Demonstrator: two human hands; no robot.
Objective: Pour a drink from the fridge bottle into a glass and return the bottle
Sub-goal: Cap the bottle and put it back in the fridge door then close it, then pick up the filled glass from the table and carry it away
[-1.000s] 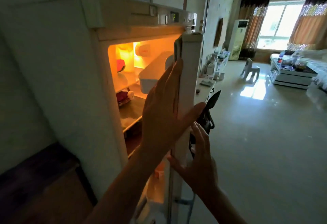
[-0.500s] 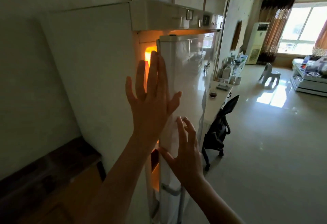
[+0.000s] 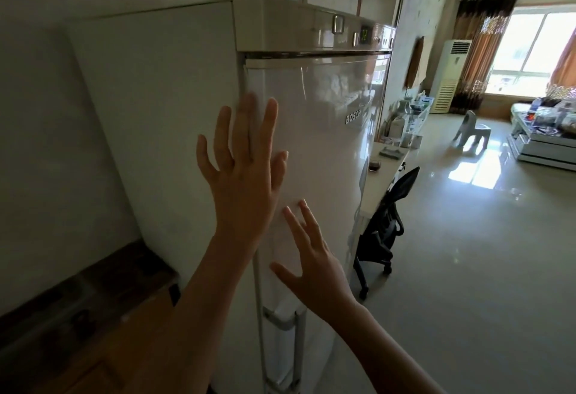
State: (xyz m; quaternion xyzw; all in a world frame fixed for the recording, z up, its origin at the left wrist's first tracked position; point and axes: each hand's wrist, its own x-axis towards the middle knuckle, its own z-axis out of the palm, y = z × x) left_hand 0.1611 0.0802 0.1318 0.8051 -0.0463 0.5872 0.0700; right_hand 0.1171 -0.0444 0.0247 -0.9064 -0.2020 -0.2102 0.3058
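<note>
The white fridge door (image 3: 324, 132) stands flush against the cabinet, with no light showing from inside. My left hand (image 3: 243, 169) lies flat on the door's left edge, fingers straight and spread. My right hand (image 3: 314, 262) is lower on the door, fingers spread, its tips touching the panel. Neither hand holds anything. A glass (image 3: 375, 165) with a dark drink stands on the white desk (image 3: 377, 188) just beyond the fridge. The bottle is not in sight.
A black office chair (image 3: 386, 228) stands by the desk, right of the fridge. A low dark wooden bench (image 3: 84, 287) runs along the wall at lower left. Beyond lie a shiny tiled floor, a small grey chair (image 3: 472, 128), a low white table (image 3: 542, 144) and a standing air conditioner (image 3: 450, 75).
The fridge door swung from open, with the lit shelves showing, to fully closed. Both hands stayed on it and pushed it in; the view turned to the right.
</note>
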